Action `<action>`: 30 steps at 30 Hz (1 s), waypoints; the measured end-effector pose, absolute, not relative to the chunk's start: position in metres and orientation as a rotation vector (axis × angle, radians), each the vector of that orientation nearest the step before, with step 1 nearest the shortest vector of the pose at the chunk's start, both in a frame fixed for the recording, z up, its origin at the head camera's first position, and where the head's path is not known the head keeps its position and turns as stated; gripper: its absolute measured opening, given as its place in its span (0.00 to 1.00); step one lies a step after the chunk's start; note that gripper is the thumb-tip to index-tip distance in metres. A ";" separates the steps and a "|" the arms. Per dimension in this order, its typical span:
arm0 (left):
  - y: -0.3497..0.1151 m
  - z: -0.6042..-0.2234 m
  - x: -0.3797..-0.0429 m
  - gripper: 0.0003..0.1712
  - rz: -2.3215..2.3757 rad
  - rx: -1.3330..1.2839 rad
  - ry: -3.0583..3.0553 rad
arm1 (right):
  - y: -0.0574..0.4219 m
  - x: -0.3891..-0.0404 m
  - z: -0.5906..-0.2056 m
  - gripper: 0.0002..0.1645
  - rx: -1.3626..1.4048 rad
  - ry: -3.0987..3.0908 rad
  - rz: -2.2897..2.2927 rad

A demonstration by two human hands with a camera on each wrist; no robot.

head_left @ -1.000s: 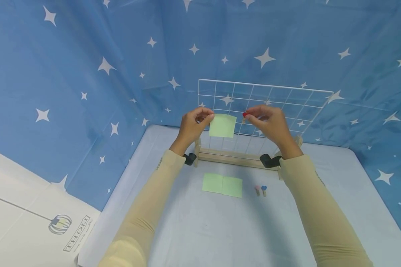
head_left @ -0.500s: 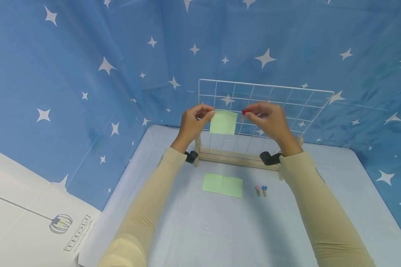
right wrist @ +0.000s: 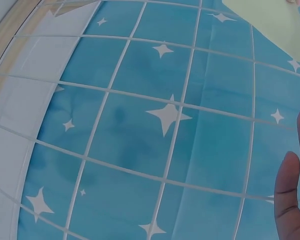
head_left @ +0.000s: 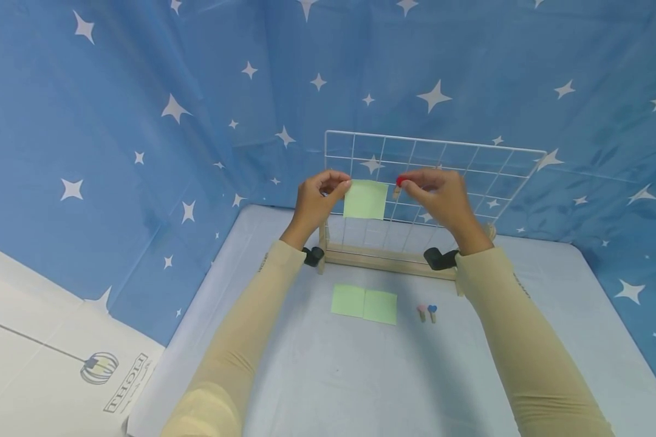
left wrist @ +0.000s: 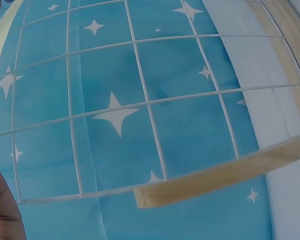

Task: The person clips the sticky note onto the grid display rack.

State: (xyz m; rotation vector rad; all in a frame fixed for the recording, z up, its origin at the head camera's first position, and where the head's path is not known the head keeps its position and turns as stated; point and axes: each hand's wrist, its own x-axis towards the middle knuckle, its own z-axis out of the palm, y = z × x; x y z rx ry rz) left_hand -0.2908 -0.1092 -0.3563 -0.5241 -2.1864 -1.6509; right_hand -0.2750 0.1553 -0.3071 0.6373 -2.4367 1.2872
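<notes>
Between thumb and fingers, my left hand (head_left: 318, 203) pinches the upper left corner of a light green paper square (head_left: 365, 200). The sheet hangs upright in front of a white wire grid panel (head_left: 472, 170). My right hand (head_left: 438, 195) pinches a small wooden clothespin (head_left: 396, 192) with a red top, just right of the paper. In the right wrist view the green paper (right wrist: 277, 22) shows at the upper right, over the wires. Only finger parts show at the edges of both wrist views.
The grid stands on a wooden base (head_left: 382, 260) on a white-covered table (head_left: 361, 382). Two green paper squares (head_left: 364, 304) lie side by side there. Right of them are a pink-topped clothespin (head_left: 422, 312) and a blue-topped clothespin (head_left: 432, 313). A starry blue sheet (head_left: 224, 79) hangs behind.
The left hand's paper has risen slightly against the grid. The red-topped clothespin has moved slightly up and left, and more of its wooden end shows.
</notes>
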 end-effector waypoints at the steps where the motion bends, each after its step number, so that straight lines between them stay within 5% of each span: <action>1: -0.109 -0.356 -0.291 0.10 -1.655 -0.521 -2.186 | 0.155 -0.275 -0.307 0.12 0.634 -2.434 1.283; 30: -0.110 -0.345 -0.298 0.10 -1.669 -0.425 -2.202 | 0.143 -0.284 -0.297 0.09 0.657 -2.457 1.220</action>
